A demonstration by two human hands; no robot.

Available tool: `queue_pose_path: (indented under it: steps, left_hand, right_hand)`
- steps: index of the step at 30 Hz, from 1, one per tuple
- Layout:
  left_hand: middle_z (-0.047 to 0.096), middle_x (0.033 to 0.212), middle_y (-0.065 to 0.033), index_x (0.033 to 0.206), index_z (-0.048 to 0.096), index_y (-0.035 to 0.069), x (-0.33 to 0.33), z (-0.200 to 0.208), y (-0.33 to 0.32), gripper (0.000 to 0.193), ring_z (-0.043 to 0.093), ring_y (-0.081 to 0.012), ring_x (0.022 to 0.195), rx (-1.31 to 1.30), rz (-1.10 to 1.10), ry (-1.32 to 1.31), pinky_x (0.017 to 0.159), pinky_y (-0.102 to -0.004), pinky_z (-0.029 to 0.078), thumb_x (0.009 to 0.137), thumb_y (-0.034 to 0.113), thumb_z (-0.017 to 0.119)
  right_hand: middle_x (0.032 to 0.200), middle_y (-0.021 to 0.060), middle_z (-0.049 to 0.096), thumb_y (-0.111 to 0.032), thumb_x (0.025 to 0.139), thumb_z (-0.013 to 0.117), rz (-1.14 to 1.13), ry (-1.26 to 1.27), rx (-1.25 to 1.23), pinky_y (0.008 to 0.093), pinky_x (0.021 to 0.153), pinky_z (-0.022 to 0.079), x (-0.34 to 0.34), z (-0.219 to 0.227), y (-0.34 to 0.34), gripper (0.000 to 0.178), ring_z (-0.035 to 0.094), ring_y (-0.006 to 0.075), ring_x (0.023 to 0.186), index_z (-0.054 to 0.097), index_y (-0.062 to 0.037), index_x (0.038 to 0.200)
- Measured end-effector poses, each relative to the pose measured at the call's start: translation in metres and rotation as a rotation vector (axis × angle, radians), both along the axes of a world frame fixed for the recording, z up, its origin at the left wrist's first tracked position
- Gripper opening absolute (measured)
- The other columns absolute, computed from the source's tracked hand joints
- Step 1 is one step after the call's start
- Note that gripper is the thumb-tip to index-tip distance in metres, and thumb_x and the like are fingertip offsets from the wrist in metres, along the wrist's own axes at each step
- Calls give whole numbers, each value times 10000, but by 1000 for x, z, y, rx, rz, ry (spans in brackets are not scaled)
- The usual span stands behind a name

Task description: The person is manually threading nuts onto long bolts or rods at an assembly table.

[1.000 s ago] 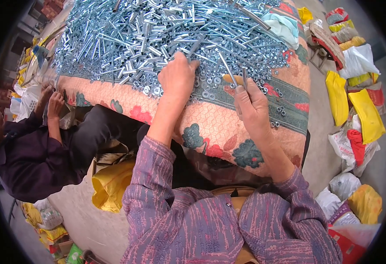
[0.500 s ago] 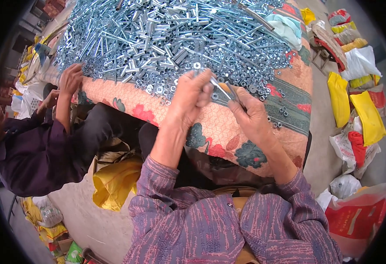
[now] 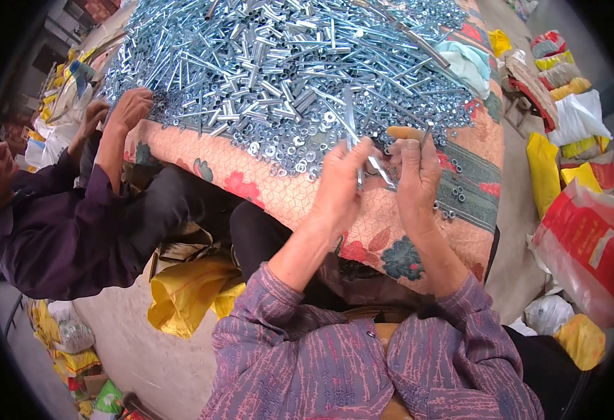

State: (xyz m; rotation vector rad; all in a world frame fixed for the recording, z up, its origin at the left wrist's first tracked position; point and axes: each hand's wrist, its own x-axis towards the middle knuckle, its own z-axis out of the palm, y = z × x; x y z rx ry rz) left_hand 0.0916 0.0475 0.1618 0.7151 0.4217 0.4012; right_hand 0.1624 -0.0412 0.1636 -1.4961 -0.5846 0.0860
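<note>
My left hand (image 3: 340, 178) is closed around long, thin silvery metal rods (image 3: 379, 169); one slants across my fingers, another points upward. Close by on the right, my right hand (image 3: 417, 171) pinches a short metal rod (image 3: 429, 130) between thumb and fingers. A tan, rounded piece (image 3: 403, 132) sticks out sideways at its fingertips; whether it is a finger cover cannot be made out. Both hands are above the near edge of a table covered with a floral cloth (image 3: 216, 154). Beyond them spreads a heap of metal tubes and rods (image 3: 251, 63), with loose washers and nuts (image 3: 289, 149) along its front.
Several nuts (image 3: 457, 190) lie on the cloth's green stripe. A pale blue cloth (image 3: 466, 66) rests at the heap's right. At left, a co-worker's hand (image 3: 133, 106) touches the pile's edge. Yellow sacks (image 3: 542, 171) and a red bag (image 3: 587, 238) line the floor at right.
My hands have come nearer my body and to the right. The rod that stretched between them now lies across my left hand, and my right hand has turned upright.
</note>
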Motion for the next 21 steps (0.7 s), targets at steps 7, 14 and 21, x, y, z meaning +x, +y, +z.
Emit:
queue_pose_path:
  steps: [7,14,21]
  left_hand:
    - [618,704,-136,906,527,48,-12,-2,98,156,610,-342,598,1419,335,587,565,-452,458,850,176,596]
    - [628,769,-118,905,536,106,-16,-19,135,144,624,-387,681,2032,349,825,570,-507,455,817,175,628]
    - [447,577,29,945,585,33,-18,6,99,166,359,-72,408,364,137,142,363,-220,274,927,197,592]
  right_hand:
    - [767,38,604,-137,983,461,90,59,-212,246,630,452,11,-22,-5,212,553,87,692,592,-21,1102]
    - [686,27,575,-97,963,480,125,46,-212,257,562,444,7,-23,-3,188,552,84,619,596,-31,1095]
    - [691,-34,518,-111,996,442,293,112,-212,167,509,346,7,-3,-11,266,418,17,579,589,-20,1199]
